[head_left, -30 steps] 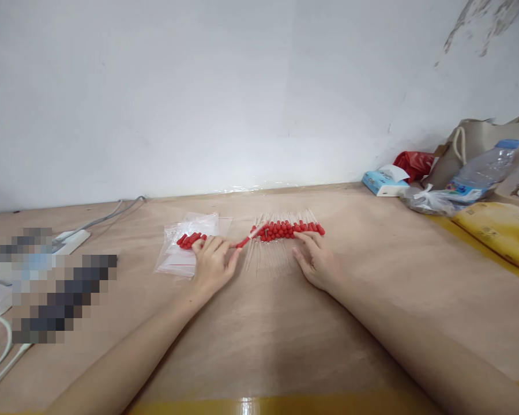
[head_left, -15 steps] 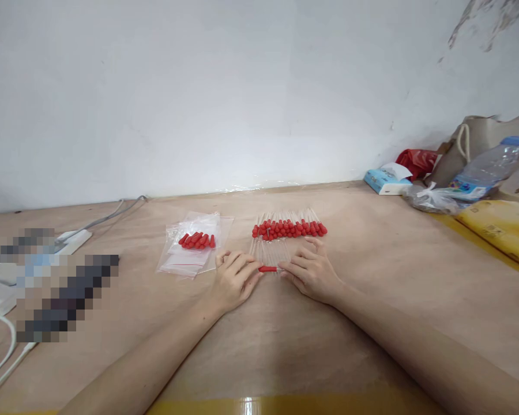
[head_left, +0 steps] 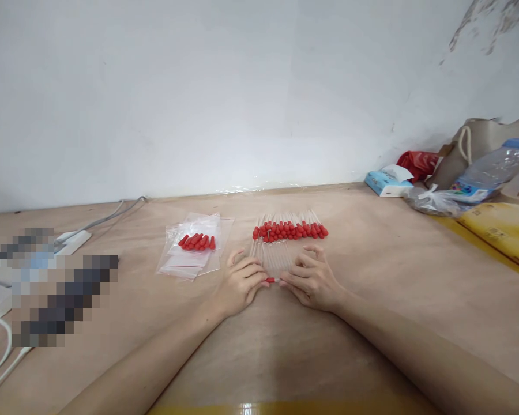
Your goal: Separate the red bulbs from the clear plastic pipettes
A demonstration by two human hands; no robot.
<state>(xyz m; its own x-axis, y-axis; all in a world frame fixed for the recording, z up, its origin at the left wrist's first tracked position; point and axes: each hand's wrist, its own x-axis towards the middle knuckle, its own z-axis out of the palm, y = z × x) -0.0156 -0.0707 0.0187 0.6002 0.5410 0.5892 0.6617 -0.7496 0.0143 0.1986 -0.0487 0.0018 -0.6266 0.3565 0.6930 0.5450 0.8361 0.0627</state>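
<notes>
1. Left hand [head_left: 241, 283] and right hand [head_left: 311, 280]: fingertips meet at bench [head_left: 372, 300] centre; both grips pinch one red-capped dropper [head_left: 271, 280] lying between them.
2. Row of red-capped glass droppers [head_left: 290, 230] lies just behind the hands.
3. Clear zip bags [head_left: 190, 262] lie left of the row, loose red caps [head_left: 197, 241] on top.

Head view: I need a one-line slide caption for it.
Left hand and right hand pinch a red-capped glass dropper on the table, near a row of droppers.
</notes>
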